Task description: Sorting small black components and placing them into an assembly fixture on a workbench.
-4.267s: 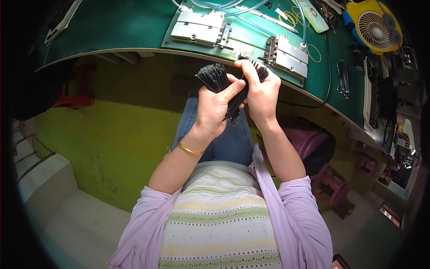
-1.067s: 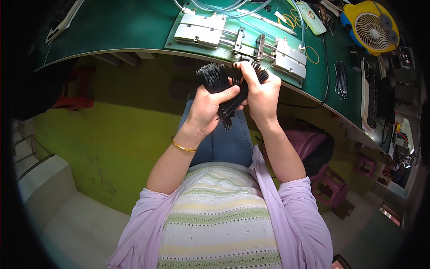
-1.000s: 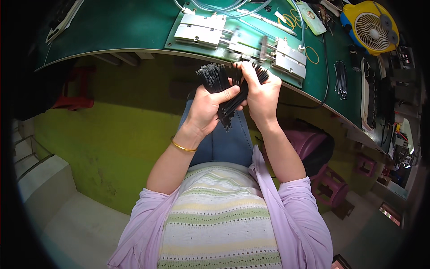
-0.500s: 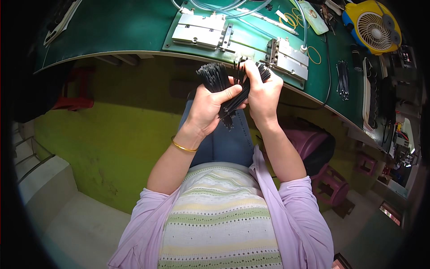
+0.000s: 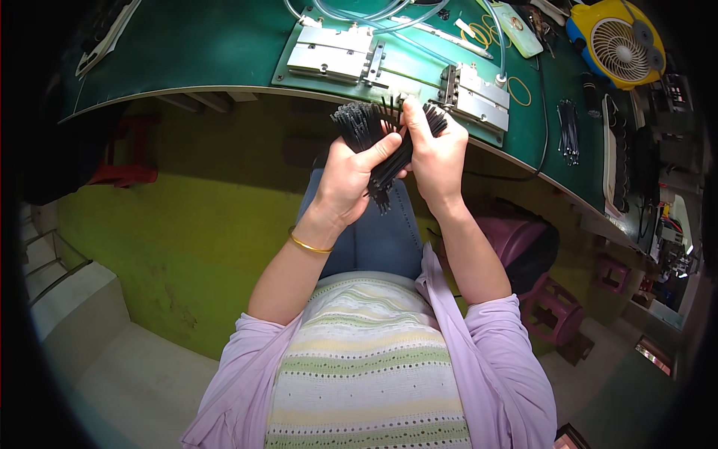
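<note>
A thick bundle of thin black rods or cut wires (image 5: pixel 360 123) is wrapped in my left hand (image 5: pixel 348 176), its thumb lying across the front. My right hand (image 5: pixel 437 157) is closed round a second part of the black strands (image 5: pixel 435 116), the thumb pointing up along them. A few strands stand loose between the two bundles, and the lower ends meet below my hands. Both hands are just in front of the bench edge, above my lap. Whether the pieces are wires or stiff rods I cannot tell.
On the green bench (image 5: pixel 202 45) stand two metal clamp blocks, left (image 5: pixel 329 54) and right (image 5: pixel 479 97), with clear air hoses (image 5: pixel 389 15). Further right lie another black bundle (image 5: pixel 569 133), rubber bands (image 5: pixel 519 91) and a yellow fan (image 5: pixel 624 45). Purple stools (image 5: pixel 553 310) stand at the right.
Strands between the bundles have fanned out a little more to the left. Both hands keep their grip and have hardly moved. The view has shifted slightly.
</note>
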### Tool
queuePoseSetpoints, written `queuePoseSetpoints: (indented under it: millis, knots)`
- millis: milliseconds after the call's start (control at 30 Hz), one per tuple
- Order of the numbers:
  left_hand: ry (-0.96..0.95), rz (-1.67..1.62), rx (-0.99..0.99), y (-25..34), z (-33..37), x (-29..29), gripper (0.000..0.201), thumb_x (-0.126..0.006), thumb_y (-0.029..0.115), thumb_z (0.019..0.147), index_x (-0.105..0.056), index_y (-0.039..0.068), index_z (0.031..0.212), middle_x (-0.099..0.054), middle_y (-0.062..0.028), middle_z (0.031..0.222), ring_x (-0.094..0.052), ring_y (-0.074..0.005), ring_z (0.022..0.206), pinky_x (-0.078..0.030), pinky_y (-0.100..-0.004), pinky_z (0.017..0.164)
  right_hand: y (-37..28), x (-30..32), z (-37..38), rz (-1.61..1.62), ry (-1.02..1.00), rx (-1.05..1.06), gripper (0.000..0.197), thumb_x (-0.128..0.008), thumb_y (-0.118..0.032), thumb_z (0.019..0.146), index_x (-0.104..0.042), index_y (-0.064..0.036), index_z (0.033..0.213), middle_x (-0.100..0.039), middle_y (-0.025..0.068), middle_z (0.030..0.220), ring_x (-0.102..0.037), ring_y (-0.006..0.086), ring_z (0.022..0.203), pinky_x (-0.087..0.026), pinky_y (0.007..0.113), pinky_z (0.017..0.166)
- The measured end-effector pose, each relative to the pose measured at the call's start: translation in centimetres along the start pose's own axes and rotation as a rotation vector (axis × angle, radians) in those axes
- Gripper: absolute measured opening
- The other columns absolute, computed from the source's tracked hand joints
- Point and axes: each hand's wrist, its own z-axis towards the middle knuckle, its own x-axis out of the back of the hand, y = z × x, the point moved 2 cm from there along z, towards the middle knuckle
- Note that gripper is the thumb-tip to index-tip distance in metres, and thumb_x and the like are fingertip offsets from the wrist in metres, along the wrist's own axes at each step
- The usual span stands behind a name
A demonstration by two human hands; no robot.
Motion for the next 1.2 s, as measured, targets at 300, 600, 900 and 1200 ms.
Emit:
queuePoseSetpoints:
  millis: [300, 600, 900, 1200]
  knots:
    - [0.022, -0.072, 0.009, -0.4, -0.4, 0.3, 0.009, -0.058, 0.005, 0.08, -0.056, 0.001, 0.087, -0.058, -0.0062, 0.077, -0.058, -0.0138, 0.06, -0.049, -0.0239, 0.053, 0.0, -0.2, -0.4, -0.078, 0.027, 0.001, 0.019, -0.057, -0.015, 0.081, -0.063, 0.0018, 0.076, -0.053, -0.0004, 0.055, -0.046, 0.0037, 0.04, -0.033, 0.017, 0.034]
    - [0.002, -0.044, 0.016, -0.7, 0.0, 0.7, 0.01, -0.058, 0.005, 0.079, -0.056, 0.0, 0.088, -0.059, -0.0072, 0.077, -0.059, -0.0147, 0.063, -0.051, -0.0256, 0.057, 0.3, -0.2, 0.2, 0.006, 0.102, -0.044, 0.02, -0.057, -0.014, 0.081, -0.062, 0.0033, 0.073, -0.055, 0.0022, 0.051, -0.045, 0.0052, 0.035, -0.031, 0.019, 0.029]
    - [0.0, -0.048, 0.04, -0.6, 0.2, 0.4, 0.009, -0.058, 0.004, 0.079, -0.056, -0.001, 0.087, -0.059, -0.007, 0.076, -0.058, -0.0144, 0.063, -0.051, -0.0259, 0.058, 0.6, 0.0, 0.5, 0.019, 0.095, -0.03, 0.02, -0.057, -0.014, 0.081, -0.062, 0.0032, 0.071, -0.054, 0.0023, 0.051, -0.044, 0.0052, 0.034, -0.031, 0.02, 0.028]
    - [-0.03, -0.116, 0.056, -0.8, 0.4, 0.1, 0.009, -0.057, 0.004, 0.079, -0.056, 0.0, 0.087, -0.058, -0.0059, 0.078, -0.057, -0.0141, 0.065, -0.05, -0.0256, 0.058, 0.8, 0.1, 0.6, 0.057, 0.071, 0.003, 0.02, -0.059, -0.014, 0.08, -0.061, 0.0028, 0.069, -0.052, 0.0013, 0.05, -0.044, 0.0047, 0.034, -0.03, 0.019, 0.029]
